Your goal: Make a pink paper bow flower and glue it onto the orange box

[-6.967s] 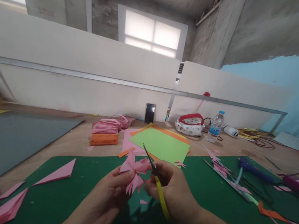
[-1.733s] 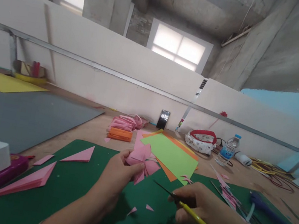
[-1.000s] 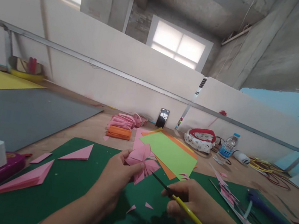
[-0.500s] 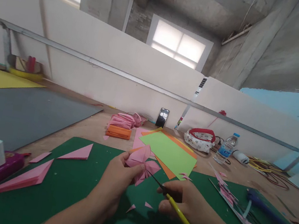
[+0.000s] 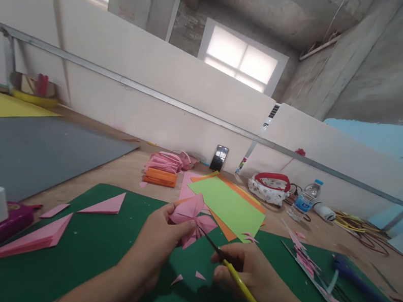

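Pink folded-paper flower [image 5: 191,213] over green mat [image 5: 111,231]. Left to right: yellow-based container [image 5: 34,99] holds red sticks [image 5: 42,85]; left hand [image 5: 161,232] pinches flower; right hand [image 5: 246,267] curls round yellow-handled scissors [image 5: 245,290], tip at flower; white cloth pouch [image 5: 266,193], contents unclear; clear blue-capped bottle [image 5: 305,202].

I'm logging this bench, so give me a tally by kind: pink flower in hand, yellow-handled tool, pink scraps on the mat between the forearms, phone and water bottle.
Pink paper flower: 1
Yellow-handled tool: 1
Small pink scraps between the forearms: 2
Phone: 1
Water bottle: 1
Total: 6
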A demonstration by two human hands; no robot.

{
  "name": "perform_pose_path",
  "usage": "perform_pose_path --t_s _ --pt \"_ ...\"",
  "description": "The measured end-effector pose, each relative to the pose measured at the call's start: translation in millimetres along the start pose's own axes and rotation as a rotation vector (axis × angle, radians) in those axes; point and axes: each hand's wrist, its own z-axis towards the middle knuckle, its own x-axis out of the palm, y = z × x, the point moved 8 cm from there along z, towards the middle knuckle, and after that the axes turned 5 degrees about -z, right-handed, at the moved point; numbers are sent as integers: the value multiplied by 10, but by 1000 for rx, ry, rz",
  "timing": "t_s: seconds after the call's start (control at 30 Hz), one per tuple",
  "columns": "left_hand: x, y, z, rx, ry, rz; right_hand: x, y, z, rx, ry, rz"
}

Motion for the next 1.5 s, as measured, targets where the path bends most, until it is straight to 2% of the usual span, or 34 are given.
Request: perform_pose_path --t_s 0.2,0.73,1.5 --pt "5 -4 -12 1 16 -2 7 3 3 -22 2 31" --pt "12 16 -3 -5 46 1 -8 -114 36 45 12 74" --pt "-48 54 126 43 45 143 17 -126 50 59 52 73"
